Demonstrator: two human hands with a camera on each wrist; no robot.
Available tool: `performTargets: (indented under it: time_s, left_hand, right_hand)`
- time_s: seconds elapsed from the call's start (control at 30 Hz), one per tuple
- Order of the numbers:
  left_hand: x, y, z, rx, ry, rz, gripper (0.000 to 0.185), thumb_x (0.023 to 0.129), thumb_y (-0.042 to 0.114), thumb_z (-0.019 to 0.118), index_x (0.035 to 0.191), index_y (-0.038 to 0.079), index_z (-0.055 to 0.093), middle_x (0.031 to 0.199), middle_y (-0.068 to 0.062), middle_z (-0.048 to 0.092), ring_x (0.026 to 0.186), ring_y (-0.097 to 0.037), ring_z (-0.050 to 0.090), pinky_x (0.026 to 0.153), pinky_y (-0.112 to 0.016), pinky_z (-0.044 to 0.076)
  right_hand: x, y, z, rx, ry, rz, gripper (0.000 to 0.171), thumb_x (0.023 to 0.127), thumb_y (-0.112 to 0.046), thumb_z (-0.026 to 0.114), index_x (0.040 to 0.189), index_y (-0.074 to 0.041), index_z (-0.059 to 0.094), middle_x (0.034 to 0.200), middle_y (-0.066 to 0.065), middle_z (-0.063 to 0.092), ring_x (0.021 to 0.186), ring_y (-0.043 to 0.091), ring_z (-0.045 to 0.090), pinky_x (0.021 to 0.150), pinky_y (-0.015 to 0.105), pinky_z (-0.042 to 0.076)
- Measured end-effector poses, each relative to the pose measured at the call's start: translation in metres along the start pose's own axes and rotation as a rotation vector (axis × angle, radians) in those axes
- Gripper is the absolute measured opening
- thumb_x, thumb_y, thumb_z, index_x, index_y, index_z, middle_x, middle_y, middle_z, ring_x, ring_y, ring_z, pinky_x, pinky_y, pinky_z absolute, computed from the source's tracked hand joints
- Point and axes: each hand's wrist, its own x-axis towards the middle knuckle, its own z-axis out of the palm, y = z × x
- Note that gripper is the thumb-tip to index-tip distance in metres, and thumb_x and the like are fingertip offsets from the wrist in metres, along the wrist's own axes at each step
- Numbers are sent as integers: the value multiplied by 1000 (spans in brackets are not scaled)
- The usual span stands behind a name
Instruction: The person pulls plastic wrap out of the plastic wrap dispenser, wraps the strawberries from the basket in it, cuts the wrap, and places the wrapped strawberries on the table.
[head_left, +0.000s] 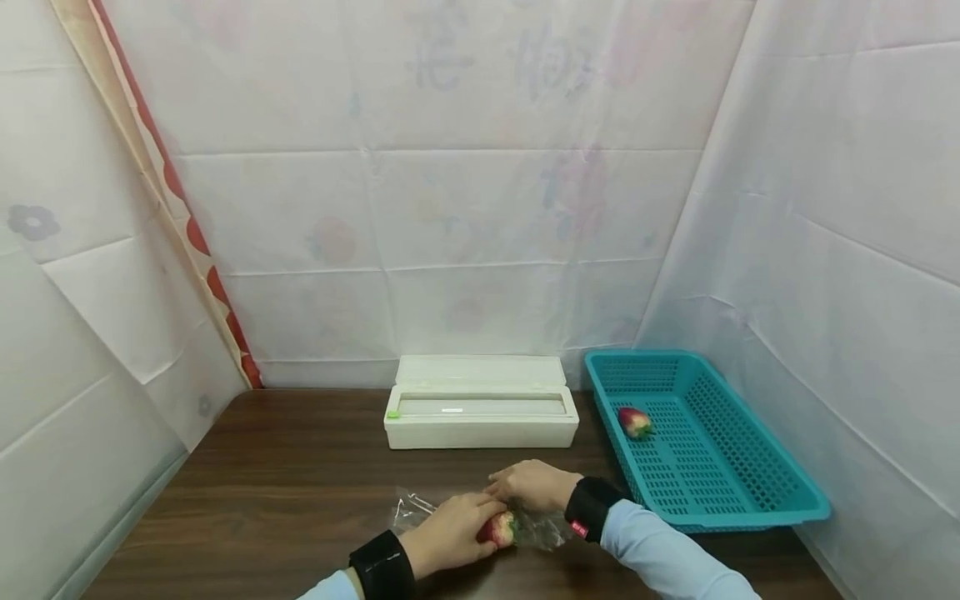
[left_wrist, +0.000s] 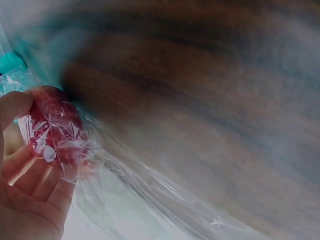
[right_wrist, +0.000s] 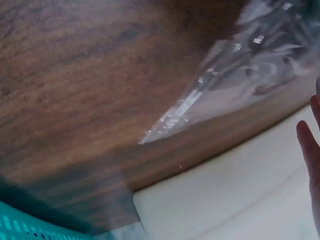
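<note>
On the left, the person's left grip (head_left: 456, 533) curls round a red fruit (head_left: 498, 530), low at the bench (head_left: 262, 483). The fruit looks light and maybe soft, so a hard squeeze might bruise it. Its fat sides seem best to hold, but the thin clear film (head_left: 542, 535) on it is likely floppy and a bit slippery. The fruit is roundish and red, going pale yellow, with some green at its right end. Shiny, crinkly film sticks out past it. There the right grip (head_left: 534, 483) bends close; I can't tell if it pinches any. Farthest right, a blue-green basket (head_left: 738, 524) holds another fruit (head_left: 634, 422).
</note>
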Motion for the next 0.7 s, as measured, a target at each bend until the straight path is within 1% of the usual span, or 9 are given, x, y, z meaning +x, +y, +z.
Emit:
performTargets:
  time_s: [0.1,0.23,0.33,0.43,0.53,0.6,0.7]
  left_hand:
    - [-1,1,0,-15,-18,3,43,79,31,69,114,7,62,120,-8,60,104,-19,60,82,-30,51]
    - [-2,2,0,-37,-59,-27,44,80,33,67,116,8,61,123,-11,58,106,-20,60,83,-32,51]
    - [-1,3,-1,-55,-73,-45,45,79,35,68,116,9,61,125,-11,57,105,-20,60,83,-32,51]
    - [0,4,-3,-72,-73,-64,46,78,36,68,115,10,61,123,-9,59,105,-19,60,83,-32,51]
    - [1,4,-4,-82,-67,-72,46,77,36,69,114,9,61,118,-7,62,103,-18,61,83,-31,51]
    - [2,2,-4,-108,-73,-81,45,76,35,70,113,9,61,112,-4,64,100,-15,61,82,-29,51]
    - [4,1,-4,-163,-98,-104,43,76,36,71,110,12,59,105,2,65,94,-10,61,77,-25,51]
  right_hand:
    - [0,2,9,0,-54,2,31,81,-20,66,110,-29,67,121,-12,59,117,9,53,89,23,47]
    - [-2,4,14,-44,-94,-8,33,84,-23,63,115,-31,63,125,-12,57,120,8,50,94,31,45]
    - [-4,4,16,-90,-95,-23,31,87,-27,58,117,-32,62,127,-14,55,124,9,46,96,37,43]
    - [-7,4,17,-137,-85,-33,32,88,-28,57,119,-34,60,128,-16,53,126,10,44,96,39,43]
    - [-9,4,20,-167,-73,-39,36,86,-24,59,121,-34,59,129,-17,52,127,11,43,96,39,43]
    - [-10,4,21,-167,-59,-35,36,84,-23,61,118,-34,61,128,-16,53,126,11,44,95,39,44]
    - [-11,4,23,-156,-41,-26,30,83,-24,61,112,-33,65,125,-16,56,126,12,45,95,39,44]
